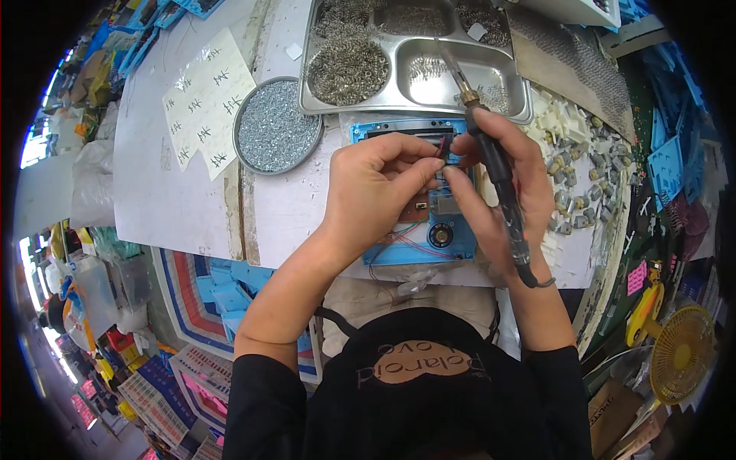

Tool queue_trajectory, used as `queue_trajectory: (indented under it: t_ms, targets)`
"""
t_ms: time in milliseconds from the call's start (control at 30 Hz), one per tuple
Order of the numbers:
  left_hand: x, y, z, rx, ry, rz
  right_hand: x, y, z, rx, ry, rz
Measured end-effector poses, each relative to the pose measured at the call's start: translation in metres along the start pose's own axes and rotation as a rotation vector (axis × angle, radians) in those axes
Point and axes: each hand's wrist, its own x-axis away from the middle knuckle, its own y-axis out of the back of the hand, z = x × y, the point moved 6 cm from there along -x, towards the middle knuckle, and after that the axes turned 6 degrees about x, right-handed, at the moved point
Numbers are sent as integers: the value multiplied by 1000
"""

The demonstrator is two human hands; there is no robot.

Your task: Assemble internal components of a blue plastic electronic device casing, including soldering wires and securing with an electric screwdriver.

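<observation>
A soldering iron with a black handle lies across my right hand, its metal tip pointing up and away over the steel tray. The thumb and fingertips of that hand also reach in toward my left hand. My left hand is closed in a pinch, with thin dark and reddish wires at its fingertips. Below both hands sits an open blue plastic housing. It carries a round black part, a small brown board and green and red wires. My fingers hide much of its middle.
A compartmented steel tray of small metal parts stands at the back. Left of it is a round dish of tiny silvery pieces. White plastic parts and small motors are heaped at right. A yellow fan stands low at right.
</observation>
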Motion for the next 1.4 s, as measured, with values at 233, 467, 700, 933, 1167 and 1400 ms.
queue_trajectory:
  t_ms: [233, 467, 700, 933, 1167, 1400]
  targets:
    - [1, -1, -10, -196, -168, 12, -4, -9, -8, 5, -10, -11]
    - [0, -3, -9, -268, -174, 15, -2, -10, -4, 94, 40, -74]
    - [0, 7, 1, -44, -103, 10, 1, -9, -14, -21, -41, -147]
    - [4, 7, -12, -354, -395, -2, 1, -10, -10, 77, 33, -107]
    - [13, 4, -23, -621, -557, -97, 10, 18, -5, 161, 89, -116]
    - [5, 6, -12, -666, -457, -22, 19, 41, -4, 127, 77, -84]
